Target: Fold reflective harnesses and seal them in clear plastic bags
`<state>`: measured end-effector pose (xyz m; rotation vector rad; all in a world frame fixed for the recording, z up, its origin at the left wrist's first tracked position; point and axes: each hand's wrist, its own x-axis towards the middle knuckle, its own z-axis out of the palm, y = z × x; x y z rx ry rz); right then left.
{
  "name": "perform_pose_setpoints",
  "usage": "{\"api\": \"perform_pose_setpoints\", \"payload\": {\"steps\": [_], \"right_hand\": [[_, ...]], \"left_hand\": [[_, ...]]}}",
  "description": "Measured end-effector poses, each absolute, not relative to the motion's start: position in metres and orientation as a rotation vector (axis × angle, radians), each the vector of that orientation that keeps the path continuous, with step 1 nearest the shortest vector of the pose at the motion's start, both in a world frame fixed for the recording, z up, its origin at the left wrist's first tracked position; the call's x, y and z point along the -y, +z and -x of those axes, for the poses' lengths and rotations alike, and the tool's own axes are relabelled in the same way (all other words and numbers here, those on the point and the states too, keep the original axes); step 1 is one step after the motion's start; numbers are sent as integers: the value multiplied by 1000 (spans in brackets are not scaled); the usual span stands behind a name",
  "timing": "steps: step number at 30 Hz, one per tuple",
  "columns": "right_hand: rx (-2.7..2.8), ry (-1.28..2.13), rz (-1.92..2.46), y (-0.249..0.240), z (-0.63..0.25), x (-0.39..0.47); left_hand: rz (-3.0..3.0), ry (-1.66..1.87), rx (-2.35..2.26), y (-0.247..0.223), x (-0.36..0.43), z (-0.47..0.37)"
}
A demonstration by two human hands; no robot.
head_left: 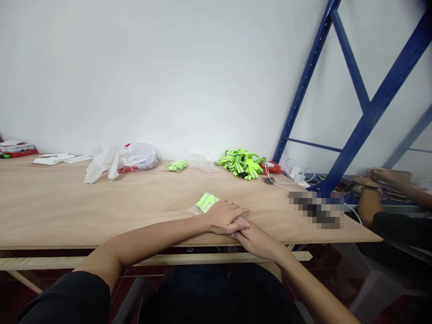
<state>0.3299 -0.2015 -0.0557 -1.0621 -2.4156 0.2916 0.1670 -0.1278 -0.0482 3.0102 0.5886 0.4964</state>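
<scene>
On the wooden table in front of me lies a clear plastic bag [195, 209] with a folded neon-yellow reflective strap piece [206, 201] inside. My left hand [221, 218] rests across the bag's near right part, its fingers stretched out and lying flat towards my right hand. My right hand [251, 236] meets it from the right, partly beneath the left fingers and thumb. Crinkled clear plastic shows between the two hands. The fingers of my right hand are hidden, so their grip on the plastic is unclear.
Behind are a packed yellow bundle [177, 165], clear bags [205, 164], a heap of reflective straps [241, 163] and a white shopping bag [140, 156]. A cable [278, 183] and blue rack [351, 144] stand right. Beyond it, another person's arms [369, 198] are at a bench.
</scene>
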Motion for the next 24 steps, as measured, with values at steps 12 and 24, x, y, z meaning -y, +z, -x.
{"api": "perform_pose_setpoints", "payload": {"steps": [12, 24], "right_hand": [[2070, 90, 1083, -55, -392, 196], [2339, 112, 1021, -77, -372, 195]], "left_hand": [[-3084, 345, -623, -51, 125, -172], [-3007, 287, -578, -44, 124, -170]]}}
